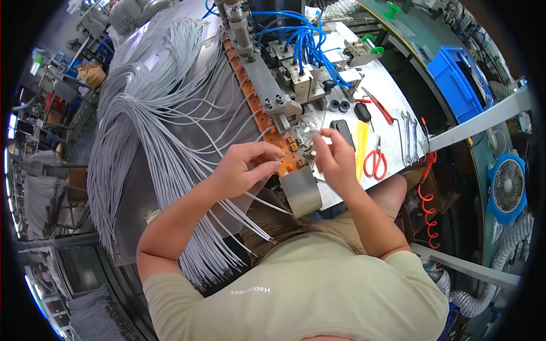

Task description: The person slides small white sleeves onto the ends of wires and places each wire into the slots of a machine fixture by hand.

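My left hand [249, 166] is at the near end of an orange fixture strip [259, 113], thumb and fingers drawn together in a pinch. What sits between its fingertips is too small to make out. Close by on the right, my right hand [336, 159] is closed, its fingertips beside a clear plastic bag of small pale parts [310, 126]. Whatever it pinches is hidden. Grey cables [187, 153] fan out from a large bundle on the left, and several of them reach the orange strip. Below my hands is a metal block [301, 190].
A press with blue air hoses [301, 42] stands beyond my hands. On the white tabletop at right lie red-handled scissors [375, 163], pliers [380, 108], wrenches [407, 136] and a yellow strip [362, 145]. Farther right are a blue bin [455, 82], a fan [507, 186] and a coiled red hose [427, 213].
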`<action>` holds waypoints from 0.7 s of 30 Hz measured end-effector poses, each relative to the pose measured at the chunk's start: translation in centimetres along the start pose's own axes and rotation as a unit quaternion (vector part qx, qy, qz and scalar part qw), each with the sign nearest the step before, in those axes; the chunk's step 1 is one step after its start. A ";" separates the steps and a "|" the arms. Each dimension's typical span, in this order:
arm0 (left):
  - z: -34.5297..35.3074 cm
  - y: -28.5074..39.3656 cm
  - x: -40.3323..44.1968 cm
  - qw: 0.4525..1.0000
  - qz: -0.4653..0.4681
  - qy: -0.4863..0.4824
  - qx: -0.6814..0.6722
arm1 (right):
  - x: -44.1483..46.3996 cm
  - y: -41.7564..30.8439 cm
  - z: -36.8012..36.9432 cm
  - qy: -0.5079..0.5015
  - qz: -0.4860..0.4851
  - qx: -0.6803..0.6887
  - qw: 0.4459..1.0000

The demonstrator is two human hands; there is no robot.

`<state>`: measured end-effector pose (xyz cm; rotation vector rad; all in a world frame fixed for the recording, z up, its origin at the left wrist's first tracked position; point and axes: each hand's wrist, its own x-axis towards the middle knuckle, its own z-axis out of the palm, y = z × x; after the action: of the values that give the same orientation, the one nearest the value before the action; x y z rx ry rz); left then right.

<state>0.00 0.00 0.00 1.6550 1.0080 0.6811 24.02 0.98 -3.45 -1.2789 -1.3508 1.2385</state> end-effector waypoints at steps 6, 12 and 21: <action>0.0 0.0 0.3 0.997 -0.020 -0.003 -0.073 | -2.0 -1.0 1.6 -0.011 -0.369 -0.170 0.914; 0.4 0.9 0.0 0.999 -0.003 0.030 -0.030 | -1.5 -0.3 2.5 -0.026 -0.322 -0.128 0.938; 0.2 1.2 0.0 0.999 0.021 0.016 0.044 | -1.7 -0.8 2.7 -0.058 -0.217 -0.115 0.968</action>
<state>0.52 -0.26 1.03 1.7506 1.0420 0.7008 21.37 -0.95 -2.91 -0.9956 -1.7874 0.8799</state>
